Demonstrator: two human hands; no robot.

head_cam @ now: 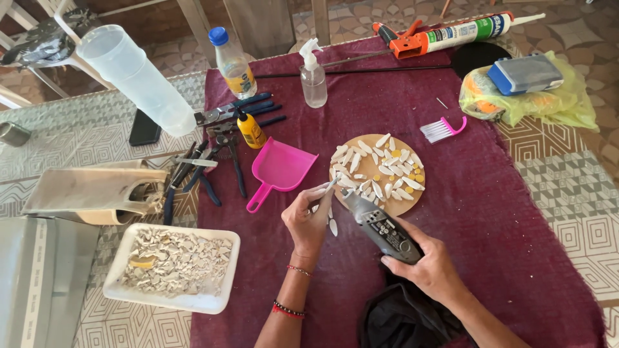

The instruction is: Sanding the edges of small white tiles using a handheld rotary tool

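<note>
Pinching a small white shell piece at the round wooden board's near-left edge, the left hand grips it by its edges, thin, light, likely brittle, while the right hand wraps the grey rotary tool.

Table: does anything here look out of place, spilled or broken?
Mostly orderly. One white piece lies on the cloth, off the round board, just under the left hand. The tray holds broken white fragments, all contained. The clear tube leans tilted over the table edge. The right hand grips a rotary tool.
</note>
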